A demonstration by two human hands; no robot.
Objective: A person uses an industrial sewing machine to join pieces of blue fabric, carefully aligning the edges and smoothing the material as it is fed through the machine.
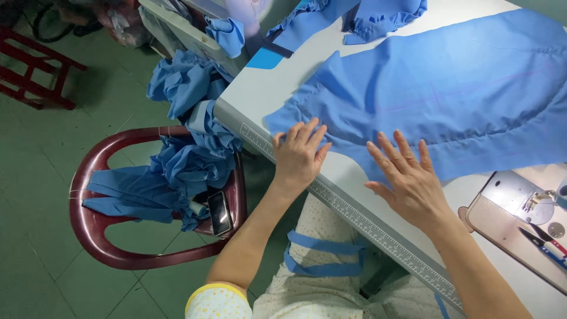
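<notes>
A large piece of blue fabric (449,88) lies spread on the pale grey sewing table (266,88). My left hand (300,155) rests flat on the fabric's near corner, by the table edge with its printed ruler strip (366,224). My right hand (407,177) lies flat, fingers spread, on the fabric's lower edge a little to the right. Neither hand grips anything. Blue fabric strips (322,255) lie across my lap.
A dark red plastic chair (94,230) left of the table holds a heap of blue cloth pieces (177,165) and a phone (219,212). The sewing machine's metal plate (520,198) and small snips (543,242) sit at right. More ruffled blue fabric (354,18) lies at the table's far end.
</notes>
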